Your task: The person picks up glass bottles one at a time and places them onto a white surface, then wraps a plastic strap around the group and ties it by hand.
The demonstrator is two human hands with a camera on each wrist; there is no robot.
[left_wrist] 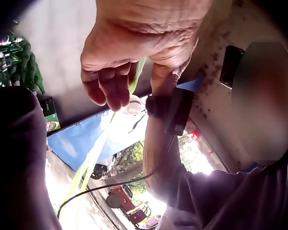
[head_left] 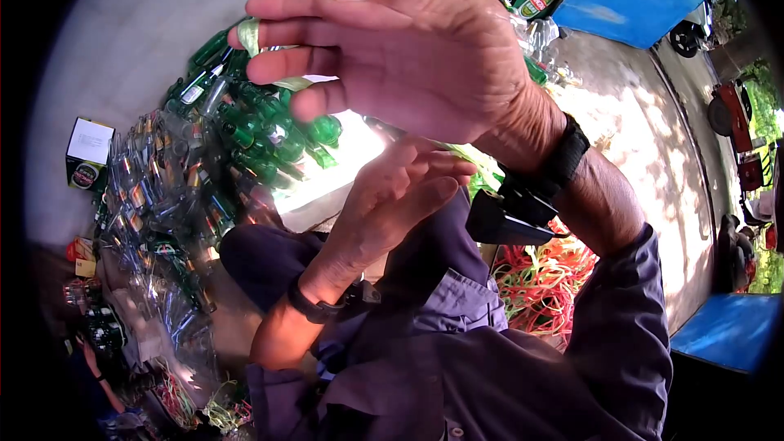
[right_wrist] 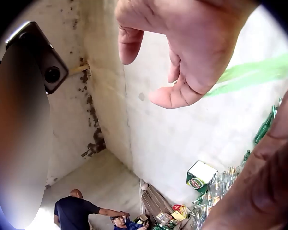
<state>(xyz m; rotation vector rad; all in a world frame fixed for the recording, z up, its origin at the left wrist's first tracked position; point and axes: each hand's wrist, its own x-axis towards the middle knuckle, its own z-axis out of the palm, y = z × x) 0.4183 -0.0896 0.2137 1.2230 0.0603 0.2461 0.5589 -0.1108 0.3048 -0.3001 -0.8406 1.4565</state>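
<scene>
In the head view my right hand (head_left: 408,65) is raised with its palm toward me and its fingers pointing left. A pale green flat strip (head_left: 249,37) is pinched between its fingers. The right wrist view shows this strip (right_wrist: 259,74) stretching off to the right behind the hand. Lower down, my left hand (head_left: 400,188) is close under the right palm, fingers extended and thumb apart. In the left wrist view, the left fingers (left_wrist: 108,88) bend loosely, and the strip (left_wrist: 93,155) overlaps them and runs down to the lower left.
Green bottles (head_left: 278,139) and clear bottles (head_left: 155,171) are heaped at the left. A beer carton (head_left: 88,155) stands beside the heap. Red and green strips (head_left: 543,286) form a tangled pile at my right side. Another person (right_wrist: 77,211) is further off.
</scene>
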